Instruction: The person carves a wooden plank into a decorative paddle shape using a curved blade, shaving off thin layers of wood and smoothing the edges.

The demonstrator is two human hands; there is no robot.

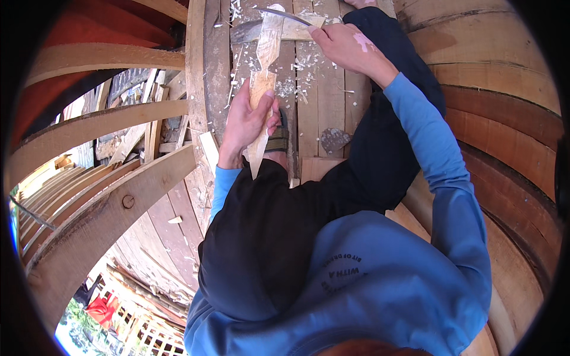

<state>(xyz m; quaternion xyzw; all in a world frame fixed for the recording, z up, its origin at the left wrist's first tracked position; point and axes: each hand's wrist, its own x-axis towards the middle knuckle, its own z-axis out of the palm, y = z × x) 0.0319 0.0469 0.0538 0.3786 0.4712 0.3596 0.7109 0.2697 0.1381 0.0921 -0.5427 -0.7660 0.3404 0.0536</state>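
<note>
My left hand [248, 117] is closed around the middle of a flat carved piece of pale wood [270, 43]. Its near end tapers to a point over my left leg, and a narrow notched waist shows just beyond my fingers. My right hand [351, 48] grips a knife [291, 16] whose handle is hidden in the fist. The thin blade points left and crosses the far end of the carved wood; whether it touches cannot be made out. Beneath that end, a flat piece of wood [246, 31], dark at left and pale at right, lies crosswise.
Wood shavings [291, 89] litter the plank floor [307, 118]. A grey stone [334, 140] lies near my right leg. A slatted wooden railing [113, 204] rises at left, with stacked timber beyond it. A plank wall [493, 56] curves along the right.
</note>
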